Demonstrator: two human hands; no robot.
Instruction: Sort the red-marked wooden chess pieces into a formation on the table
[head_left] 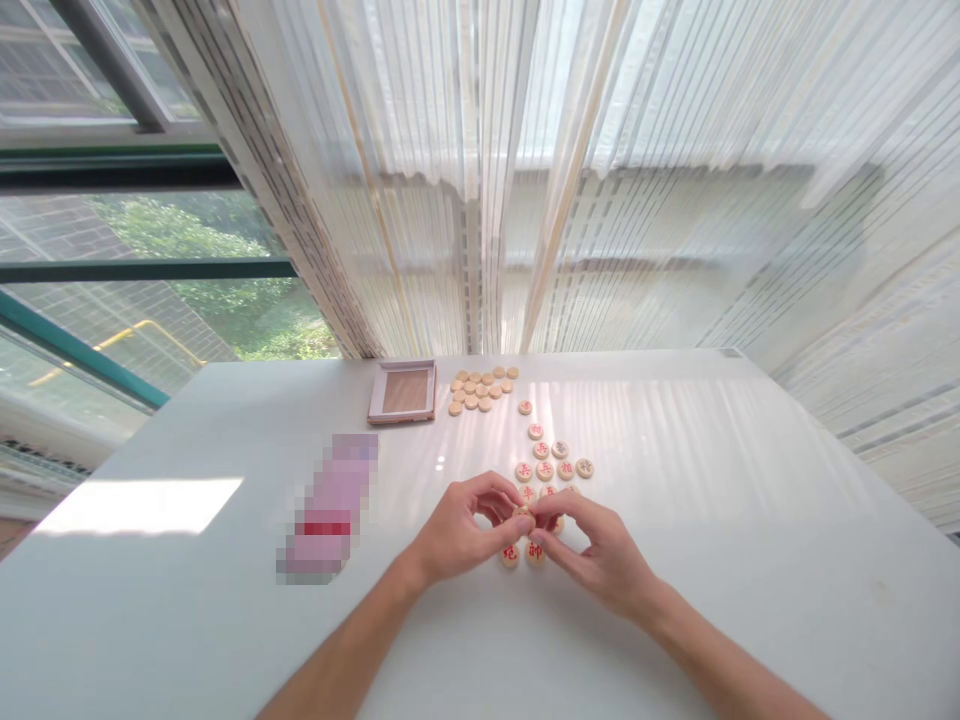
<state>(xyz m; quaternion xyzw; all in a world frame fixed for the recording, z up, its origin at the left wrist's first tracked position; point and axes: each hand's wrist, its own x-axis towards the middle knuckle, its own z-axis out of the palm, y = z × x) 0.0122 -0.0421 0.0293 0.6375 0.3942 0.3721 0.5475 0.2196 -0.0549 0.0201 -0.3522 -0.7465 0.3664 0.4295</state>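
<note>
Between the fingertips of both hands is a round wooden xiangqi piece (524, 518), held just above the table; its face is mostly covered. My left hand (469, 525) pinches it from the left, and my right hand (596, 545) meets it from the right with thumb and fingers. Below the hands, two pieces with red characters, a cannon piece (509, 555) and a general piece (535, 553), lie flat. Beyond them spread several more face-up pieces, among them a red soldier piece (544, 470) and a black-marked piece (584, 468). A few are partly hidden by my fingers.
A cluster of several plain-topped pieces (481, 391) lies toward the far edge of the white table (712, 620). Left of it stands a shallow open box (401, 392). A pixelated pink item (330, 510) lies at left. Striped curtains (600, 200) hang behind the table.
</note>
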